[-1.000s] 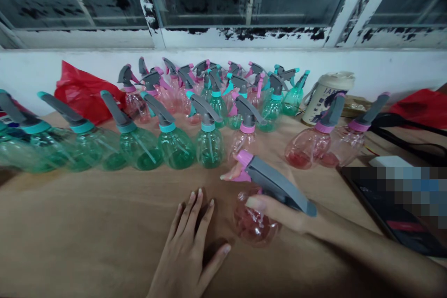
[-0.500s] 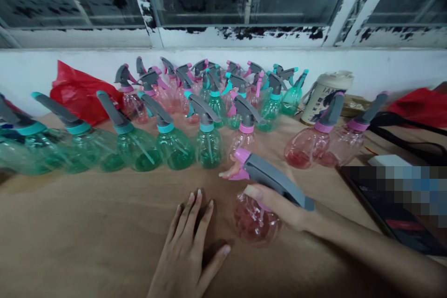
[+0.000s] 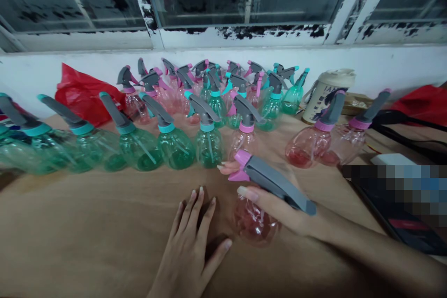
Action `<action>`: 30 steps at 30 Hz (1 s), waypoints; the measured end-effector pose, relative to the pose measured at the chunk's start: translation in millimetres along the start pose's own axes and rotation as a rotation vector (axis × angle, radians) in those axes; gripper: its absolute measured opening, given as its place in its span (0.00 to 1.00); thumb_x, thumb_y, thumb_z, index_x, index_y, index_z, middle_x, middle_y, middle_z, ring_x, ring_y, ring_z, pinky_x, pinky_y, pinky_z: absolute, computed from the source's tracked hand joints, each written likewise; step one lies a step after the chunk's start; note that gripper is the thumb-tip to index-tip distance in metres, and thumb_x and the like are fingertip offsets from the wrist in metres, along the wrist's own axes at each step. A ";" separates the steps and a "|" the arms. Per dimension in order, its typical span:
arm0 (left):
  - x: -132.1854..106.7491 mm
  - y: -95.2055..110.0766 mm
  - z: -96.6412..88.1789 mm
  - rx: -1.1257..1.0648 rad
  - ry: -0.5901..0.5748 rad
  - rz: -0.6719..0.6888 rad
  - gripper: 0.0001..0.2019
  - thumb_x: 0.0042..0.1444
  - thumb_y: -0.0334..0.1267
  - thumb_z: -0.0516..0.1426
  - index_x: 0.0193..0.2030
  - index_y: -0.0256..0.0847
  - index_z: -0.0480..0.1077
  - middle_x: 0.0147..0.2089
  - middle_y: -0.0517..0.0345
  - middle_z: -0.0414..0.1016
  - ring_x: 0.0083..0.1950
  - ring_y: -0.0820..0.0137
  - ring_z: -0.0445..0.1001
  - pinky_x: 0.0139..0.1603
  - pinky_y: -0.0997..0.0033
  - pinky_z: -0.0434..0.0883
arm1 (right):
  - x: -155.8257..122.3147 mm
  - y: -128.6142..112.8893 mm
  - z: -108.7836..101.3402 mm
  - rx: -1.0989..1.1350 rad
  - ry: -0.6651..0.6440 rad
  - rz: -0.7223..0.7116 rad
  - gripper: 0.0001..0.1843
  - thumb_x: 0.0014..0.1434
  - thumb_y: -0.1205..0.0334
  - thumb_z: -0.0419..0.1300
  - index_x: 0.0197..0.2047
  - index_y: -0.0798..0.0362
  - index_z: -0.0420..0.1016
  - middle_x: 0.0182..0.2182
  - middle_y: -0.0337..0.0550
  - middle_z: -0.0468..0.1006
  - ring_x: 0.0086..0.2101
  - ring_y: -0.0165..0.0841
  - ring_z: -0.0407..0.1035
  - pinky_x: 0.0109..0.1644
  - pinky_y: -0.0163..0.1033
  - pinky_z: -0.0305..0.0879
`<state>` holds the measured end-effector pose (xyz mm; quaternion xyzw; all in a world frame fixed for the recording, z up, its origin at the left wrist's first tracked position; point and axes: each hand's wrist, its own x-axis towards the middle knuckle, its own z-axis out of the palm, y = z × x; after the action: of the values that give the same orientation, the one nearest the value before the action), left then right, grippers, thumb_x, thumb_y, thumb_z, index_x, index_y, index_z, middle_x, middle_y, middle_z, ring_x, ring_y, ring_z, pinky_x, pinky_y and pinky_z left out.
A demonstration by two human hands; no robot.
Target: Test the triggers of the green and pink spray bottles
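My right hand (image 3: 279, 209) is wrapped round a pink spray bottle (image 3: 254, 221) with a grey trigger head (image 3: 275, 184) and pink nozzle; the bottle stands on the brown table (image 3: 87, 223), my thumb on its neck and a finger under the trigger. My left hand (image 3: 190, 247) lies flat on the table just left of the bottle, fingers spread, holding nothing. Behind runs a row of green spray bottles (image 3: 172, 142) with teal collars, and a pink one (image 3: 244, 137) stands right behind the held bottle.
Several more pink and green spray bottles (image 3: 223, 88) crowd the back against the white wall. Two pink bottles (image 3: 307, 146) lean at the right beside a cream mug (image 3: 323, 95). A red bag (image 3: 84, 93) sits back left. A dark flat object (image 3: 401, 214) lies right.
The held bottle and my right hand have shifted slightly up and away from me. My left hand has stayed flat in place.
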<state>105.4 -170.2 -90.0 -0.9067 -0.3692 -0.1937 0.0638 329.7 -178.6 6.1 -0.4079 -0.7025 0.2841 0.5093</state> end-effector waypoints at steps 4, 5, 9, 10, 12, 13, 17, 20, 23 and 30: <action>7.9 0.5 3.1 -0.003 -0.018 0.001 0.29 0.63 0.46 0.53 0.67 0.35 0.54 0.70 0.39 0.54 0.70 0.50 0.53 0.64 0.42 0.60 | 1.6 -1.3 -0.1 -0.010 0.012 -0.032 0.09 0.61 0.57 0.59 0.43 0.48 0.76 0.31 0.38 0.77 0.32 0.32 0.74 0.38 0.39 0.71; 9.4 1.0 3.7 -0.005 -0.019 -0.001 0.28 0.64 0.46 0.52 0.67 0.35 0.54 0.70 0.38 0.54 0.71 0.50 0.52 0.64 0.41 0.60 | 2.2 -1.8 -0.3 -0.007 0.015 -0.040 0.09 0.61 0.57 0.59 0.43 0.48 0.76 0.33 0.39 0.78 0.33 0.33 0.74 0.39 0.39 0.72; 11.8 2.8 4.5 -0.005 -0.022 -0.008 0.28 0.64 0.45 0.52 0.68 0.35 0.53 0.72 0.38 0.49 0.72 0.50 0.48 0.65 0.41 0.58 | 4.7 -4.6 -1.4 -0.026 -0.022 -0.020 0.10 0.60 0.59 0.58 0.44 0.48 0.77 0.37 0.41 0.79 0.37 0.34 0.75 0.44 0.40 0.72; 11.8 3.0 4.6 -0.005 -0.023 -0.009 0.28 0.64 0.45 0.52 0.68 0.35 0.52 0.72 0.38 0.49 0.72 0.50 0.48 0.65 0.41 0.58 | 5.1 -5.3 -1.5 -0.029 -0.030 -0.010 0.10 0.60 0.60 0.58 0.44 0.49 0.77 0.37 0.42 0.80 0.37 0.34 0.75 0.44 0.40 0.72; 11.7 3.0 4.6 -0.001 -0.022 -0.008 0.28 0.64 0.45 0.52 0.68 0.35 0.52 0.72 0.39 0.48 0.72 0.50 0.48 0.65 0.42 0.58 | 5.6 -6.3 -1.4 -0.033 -0.031 0.000 0.10 0.60 0.60 0.58 0.44 0.49 0.76 0.37 0.42 0.80 0.37 0.34 0.75 0.43 0.39 0.73; 11.7 2.9 4.7 0.002 -0.019 -0.003 0.29 0.64 0.45 0.52 0.68 0.35 0.53 0.72 0.38 0.48 0.72 0.50 0.48 0.65 0.41 0.58 | 5.7 -6.4 -1.2 -0.036 -0.022 -0.004 0.09 0.59 0.60 0.58 0.43 0.49 0.76 0.36 0.41 0.80 0.36 0.34 0.75 0.42 0.39 0.73; 12.2 2.3 5.2 0.029 -0.014 0.017 0.29 0.65 0.46 0.51 0.68 0.32 0.52 0.72 0.35 0.47 0.72 0.48 0.48 0.64 0.41 0.59 | 4.9 -4.5 -0.8 -0.033 0.023 -0.028 0.06 0.59 0.59 0.59 0.38 0.49 0.75 0.31 0.39 0.78 0.32 0.33 0.74 0.36 0.39 0.72; 11.5 2.1 5.5 0.047 -0.014 0.020 0.30 0.65 0.47 0.51 0.68 0.31 0.51 0.72 0.35 0.49 0.72 0.49 0.47 0.64 0.40 0.60 | 3.9 -1.5 -1.6 0.008 0.029 -0.046 0.10 0.58 0.52 0.61 0.36 0.50 0.74 0.29 0.39 0.75 0.28 0.32 0.72 0.32 0.38 0.69; 10.4 2.0 5.5 0.063 -0.015 0.028 0.30 0.65 0.47 0.51 0.68 0.33 0.51 0.72 0.35 0.48 0.72 0.49 0.46 0.63 0.41 0.61 | 4.0 -0.3 -2.7 0.017 0.006 -0.026 0.14 0.59 0.49 0.59 0.32 0.51 0.73 0.26 0.38 0.73 0.27 0.31 0.70 0.32 0.38 0.68; 11.4 2.6 6.4 0.082 -0.014 0.034 0.29 0.65 0.46 0.51 0.68 0.31 0.52 0.71 0.33 0.49 0.73 0.49 0.45 0.62 0.40 0.63 | 5.6 1.1 -2.2 0.019 0.009 -0.034 0.11 0.58 0.51 0.60 0.37 0.50 0.76 0.31 0.40 0.77 0.32 0.33 0.74 0.38 0.40 0.71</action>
<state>116.7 -163.1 -91.3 -0.9107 -0.3620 -0.1711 0.1017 331.2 -173.2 8.6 -0.3924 -0.7043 0.2802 0.5211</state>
